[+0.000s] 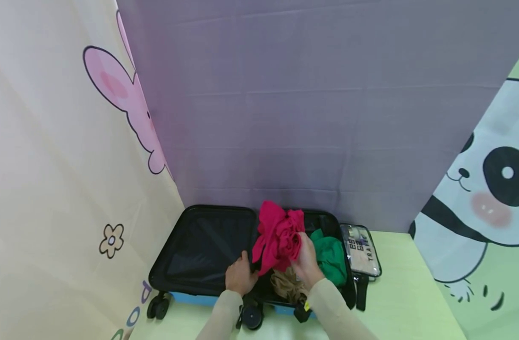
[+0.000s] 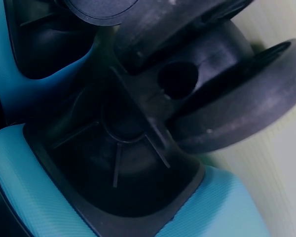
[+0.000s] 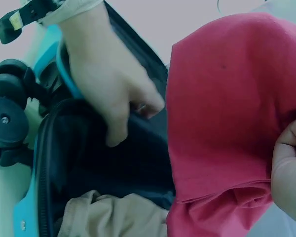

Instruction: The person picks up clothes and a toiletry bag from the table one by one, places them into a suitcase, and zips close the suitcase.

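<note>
My right hand (image 1: 305,259) grips a bunched red garment (image 1: 280,236) above the right half of an open black-lined suitcase (image 1: 216,241). In the right wrist view the red cloth (image 3: 232,108) hangs in folds from the curled fingers of that hand (image 3: 291,168). Over the middle of the case, close to the red cloth, is my left hand (image 1: 241,276). Its fingers are loosely bent with nothing seen in them in the right wrist view. A tan garment (image 1: 289,285) and a green garment (image 1: 329,257) lie in the right half.
A clear travel pouch (image 1: 361,250) with a black edge lies right of the case on the pale table (image 1: 412,283). Black wheels (image 1: 252,316) stick out at the suitcase's near side. A grey curtain (image 1: 285,118) hangs behind.
</note>
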The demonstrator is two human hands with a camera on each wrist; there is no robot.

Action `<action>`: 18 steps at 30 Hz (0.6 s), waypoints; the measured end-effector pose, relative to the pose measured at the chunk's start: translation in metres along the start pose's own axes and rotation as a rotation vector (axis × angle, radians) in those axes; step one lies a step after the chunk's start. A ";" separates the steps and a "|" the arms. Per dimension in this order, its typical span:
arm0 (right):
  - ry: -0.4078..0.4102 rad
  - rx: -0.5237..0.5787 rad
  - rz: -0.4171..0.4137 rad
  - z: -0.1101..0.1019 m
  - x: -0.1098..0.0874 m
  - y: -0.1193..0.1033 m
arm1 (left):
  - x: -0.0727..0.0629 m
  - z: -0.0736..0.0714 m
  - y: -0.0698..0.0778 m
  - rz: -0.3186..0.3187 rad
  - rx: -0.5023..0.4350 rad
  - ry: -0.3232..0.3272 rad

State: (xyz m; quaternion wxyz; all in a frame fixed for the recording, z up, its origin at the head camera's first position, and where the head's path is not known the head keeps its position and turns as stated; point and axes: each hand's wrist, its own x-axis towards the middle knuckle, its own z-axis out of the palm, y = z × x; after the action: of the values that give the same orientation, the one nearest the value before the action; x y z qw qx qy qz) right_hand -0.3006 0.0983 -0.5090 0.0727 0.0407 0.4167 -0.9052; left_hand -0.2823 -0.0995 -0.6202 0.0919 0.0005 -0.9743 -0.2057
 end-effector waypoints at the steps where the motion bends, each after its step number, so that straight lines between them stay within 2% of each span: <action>1: 0.007 0.006 0.007 -0.002 0.001 0.002 | 0.000 0.000 0.000 -0.001 -0.002 0.000; 13: 0.033 0.017 0.060 -0.029 0.012 0.022 | 0.002 0.002 0.003 -0.047 -0.016 -0.002; 15: 0.053 -0.009 0.062 -0.034 0.013 0.025 | 0.002 0.001 0.002 -0.052 -0.016 -0.005; 18: 0.085 -0.107 0.054 -0.040 0.014 0.029 | 0.002 0.001 0.002 -0.054 -0.018 -0.011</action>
State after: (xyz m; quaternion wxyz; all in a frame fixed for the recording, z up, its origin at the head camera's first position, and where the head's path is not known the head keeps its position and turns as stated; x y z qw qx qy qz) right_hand -0.3092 0.1090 -0.5589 0.0813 0.0865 0.4659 -0.8768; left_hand -0.2844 -0.0974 -0.6198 0.0810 0.0246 -0.9726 -0.2167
